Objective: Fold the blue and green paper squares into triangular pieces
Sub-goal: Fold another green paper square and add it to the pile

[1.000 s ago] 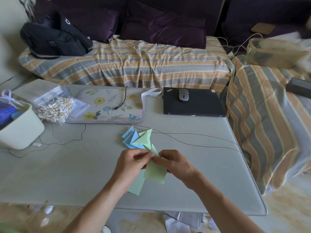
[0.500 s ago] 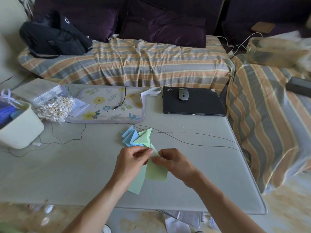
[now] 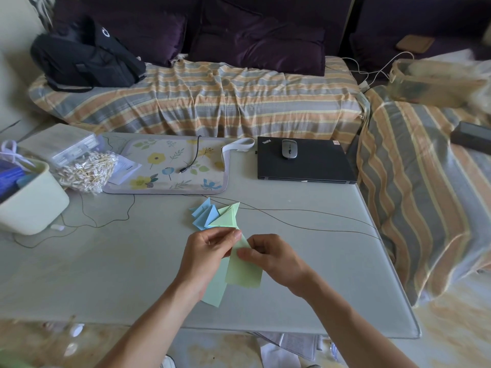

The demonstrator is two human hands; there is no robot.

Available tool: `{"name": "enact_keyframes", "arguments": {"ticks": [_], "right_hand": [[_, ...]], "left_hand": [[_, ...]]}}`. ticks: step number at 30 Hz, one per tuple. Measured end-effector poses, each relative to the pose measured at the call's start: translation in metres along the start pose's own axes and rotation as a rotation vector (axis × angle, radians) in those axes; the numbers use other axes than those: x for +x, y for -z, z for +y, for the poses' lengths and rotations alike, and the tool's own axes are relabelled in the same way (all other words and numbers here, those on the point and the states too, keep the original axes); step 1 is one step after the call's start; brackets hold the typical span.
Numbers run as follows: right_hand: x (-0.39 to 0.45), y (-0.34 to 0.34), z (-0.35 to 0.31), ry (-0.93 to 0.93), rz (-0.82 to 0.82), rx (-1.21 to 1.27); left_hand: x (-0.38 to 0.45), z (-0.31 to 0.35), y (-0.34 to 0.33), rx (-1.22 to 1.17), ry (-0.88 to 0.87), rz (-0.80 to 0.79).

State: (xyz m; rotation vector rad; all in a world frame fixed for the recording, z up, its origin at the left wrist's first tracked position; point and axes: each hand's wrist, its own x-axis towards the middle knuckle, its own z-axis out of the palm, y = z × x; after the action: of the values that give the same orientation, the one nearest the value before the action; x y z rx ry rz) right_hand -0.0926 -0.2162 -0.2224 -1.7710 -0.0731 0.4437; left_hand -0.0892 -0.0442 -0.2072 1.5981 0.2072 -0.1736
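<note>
Little has shifted in 1 second: the left hand (image 3: 210, 251) and right hand (image 3: 268, 257) still pinch the top of a green paper (image 3: 244, 273) above the table (image 3: 106, 274), its lower edge hanging toward the wrists. Just beyond the fingertips lie the folded blue pieces (image 3: 203, 215) and a folded green piece (image 3: 227, 219).

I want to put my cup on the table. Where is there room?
The table's near left is bare, between the pale bin and the left hand. The near right corner, below the thin cord, is free too. The back is crowded: cotton swabs, floral pad, laptop, and folded triangles mid-table.
</note>
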Motion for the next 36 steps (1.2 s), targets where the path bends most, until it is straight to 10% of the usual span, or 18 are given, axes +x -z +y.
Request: {"name": "enact_keyframes", "arguments": {"ticks": [36], "right_hand": [[0.0043,-0.0088,0.0023,0.103,0.074,-0.049]], "left_hand": [[0.0007,0.001,-0.0019,-0.009,-0.002,0.069]]}}
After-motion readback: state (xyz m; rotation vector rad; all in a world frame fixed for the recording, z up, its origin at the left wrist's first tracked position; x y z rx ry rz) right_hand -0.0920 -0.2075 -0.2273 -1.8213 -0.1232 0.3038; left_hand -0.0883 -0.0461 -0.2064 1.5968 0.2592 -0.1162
